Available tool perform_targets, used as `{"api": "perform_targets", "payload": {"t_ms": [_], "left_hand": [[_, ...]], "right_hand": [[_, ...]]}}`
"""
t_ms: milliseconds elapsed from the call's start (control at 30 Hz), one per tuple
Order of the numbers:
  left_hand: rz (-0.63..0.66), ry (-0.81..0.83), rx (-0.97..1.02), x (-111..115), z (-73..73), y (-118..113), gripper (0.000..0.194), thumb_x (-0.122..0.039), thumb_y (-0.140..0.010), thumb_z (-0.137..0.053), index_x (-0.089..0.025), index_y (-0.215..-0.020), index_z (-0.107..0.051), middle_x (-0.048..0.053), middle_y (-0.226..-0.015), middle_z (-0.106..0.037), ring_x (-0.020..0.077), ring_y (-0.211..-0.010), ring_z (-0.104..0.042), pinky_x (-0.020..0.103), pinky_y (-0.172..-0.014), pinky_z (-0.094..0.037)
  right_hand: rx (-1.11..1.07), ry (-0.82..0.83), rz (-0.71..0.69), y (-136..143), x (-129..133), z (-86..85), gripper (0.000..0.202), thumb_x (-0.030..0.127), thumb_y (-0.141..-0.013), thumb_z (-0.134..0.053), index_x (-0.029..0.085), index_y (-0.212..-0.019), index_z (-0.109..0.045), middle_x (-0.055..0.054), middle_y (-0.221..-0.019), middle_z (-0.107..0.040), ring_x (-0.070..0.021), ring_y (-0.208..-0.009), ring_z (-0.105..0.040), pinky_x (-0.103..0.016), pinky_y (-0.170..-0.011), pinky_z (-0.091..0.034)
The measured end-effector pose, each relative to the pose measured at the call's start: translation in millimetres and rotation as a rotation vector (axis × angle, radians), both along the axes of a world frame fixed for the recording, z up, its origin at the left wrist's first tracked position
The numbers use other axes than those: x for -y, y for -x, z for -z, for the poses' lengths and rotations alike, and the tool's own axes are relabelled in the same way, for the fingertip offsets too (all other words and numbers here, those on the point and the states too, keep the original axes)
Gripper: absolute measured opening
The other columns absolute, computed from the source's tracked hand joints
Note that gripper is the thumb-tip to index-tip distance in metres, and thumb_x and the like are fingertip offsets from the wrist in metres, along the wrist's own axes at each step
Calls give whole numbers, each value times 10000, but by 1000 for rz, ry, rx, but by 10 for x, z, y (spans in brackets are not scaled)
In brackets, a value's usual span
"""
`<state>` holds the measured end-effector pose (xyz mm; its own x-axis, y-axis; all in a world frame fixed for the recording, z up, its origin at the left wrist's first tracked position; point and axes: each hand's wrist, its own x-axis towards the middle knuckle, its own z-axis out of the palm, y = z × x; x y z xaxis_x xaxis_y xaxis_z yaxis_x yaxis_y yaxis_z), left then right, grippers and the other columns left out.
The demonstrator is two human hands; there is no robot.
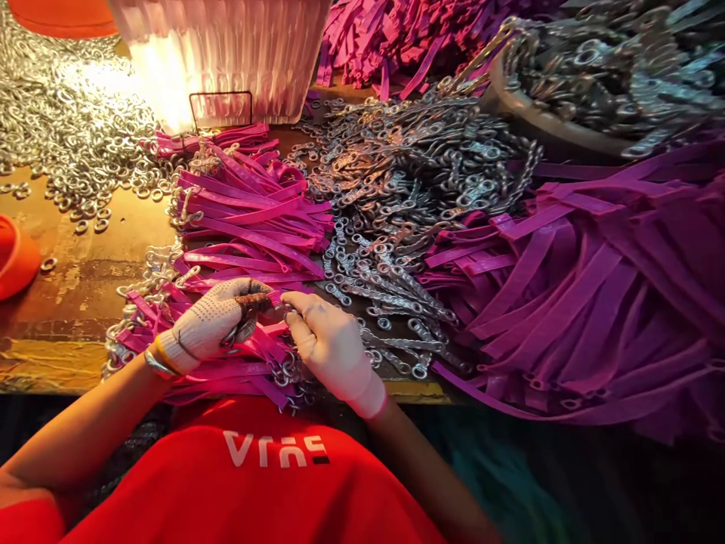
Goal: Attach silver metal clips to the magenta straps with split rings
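Note:
My left hand (pixel 218 321), in a white dotted glove with dark-stained fingertips, is closed on a pink strap (pixel 276 297) above the strap pile. From the right, my right hand (pixel 325 344), in a plain pale glove, pinches at the same strap's end; the fingertips of both hands nearly meet. Whatever small part sits between the fingertips is too small to make out. Beneath and beyond the hands lie bundled pink straps (pixel 254 219) with metal links (pixel 184 208) at their left ends.
Loose metal rings (pixel 96 143) cover the back left. Twisted metal pieces (pixel 408 166) are heaped right of centre, beside a full bowl (pixel 526 113). Purple straps (pixel 572 295) overhang the table's right front edge. An orange cup (pixel 16 257) stands left; a ribbed translucent bin (pixel 243 60) stands behind.

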<state>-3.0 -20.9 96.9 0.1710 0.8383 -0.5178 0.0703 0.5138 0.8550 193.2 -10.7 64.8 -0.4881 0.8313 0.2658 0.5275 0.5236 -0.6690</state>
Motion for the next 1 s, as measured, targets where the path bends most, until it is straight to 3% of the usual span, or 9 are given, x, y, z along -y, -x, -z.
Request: {"api": "perform_targets", "payload": {"t_ms": [167,267,367,500,600,700,867,1000], "left_hand": [[-17,-16,-11,114,73,-27,362,-514,-934,-571,-156,-910,-618,-62,-521,-451,70,-405,-342,185,-380,-255],[70,-238,-217,109,108,-21,319,-458,-940,-572,-149,-877,-622,-20,-627,-556,92,-539,-456,192,-492,-354],[154,-427,-356,89,141,6,271,-376,-929,-581,-132,-819,-628,23,-765,-632,115,-682,-518,210,-625,-415],[209,-249,-243,89,200,35,360,-457,-986,-473,-155,-830,-592,-31,-595,-528,96,-502,-430,205,-496,-346],[175,-428,-378,88,276,43,258,-361,-957,-521,-142,-859,-616,4,-711,-622,115,-613,-514,211,-579,-399],[236,-559,-489,52,367,53,200,-258,-932,-509,-131,-840,-634,31,-779,-667,135,-678,-556,228,-647,-430],[412,-580,-477,-7,436,76,164,-188,-903,-517,-147,-899,-676,51,-834,-694,160,-729,-610,250,-711,-456],[351,-494,-275,10,376,100,217,-286,-941,-524,-137,-912,-679,48,-864,-702,157,-766,-615,246,-733,-467]], "right_hand": [[400,-157,22,134,34,-70,241,235,-1000,-462,179,-1058,-689,-70,-842,-715,-207,-738,-643,-310,-631,-375],[540,-208,34,164,24,-80,241,230,-1002,-446,180,-1030,-680,-58,-776,-676,-194,-669,-589,-325,-591,-288],[532,-253,68,178,15,-43,272,240,-1029,-408,171,-1068,-668,-50,-757,-661,-187,-657,-572,-322,-598,-278],[509,-328,49,187,26,-23,276,234,-1022,-412,162,-1081,-671,-38,-714,-647,-188,-624,-563,-324,-595,-280],[535,-291,28,191,19,-34,253,229,-1010,-438,169,-1032,-682,-37,-705,-656,-184,-612,-571,-326,-586,-278],[514,-243,63,195,2,7,263,247,-1025,-435,168,-1039,-686,-48,-748,-692,-186,-646,-607,-317,-595,-308],[359,-184,91,188,18,140,262,252,-1027,-446,157,-1088,-683,-77,-908,-757,-202,-767,-685,-296,-673,-416],[273,-78,64,156,22,76,268,239,-1017,-445,165,-1163,-657,-91,-1038,-766,-210,-901,-711,-289,-778,-477]]}}
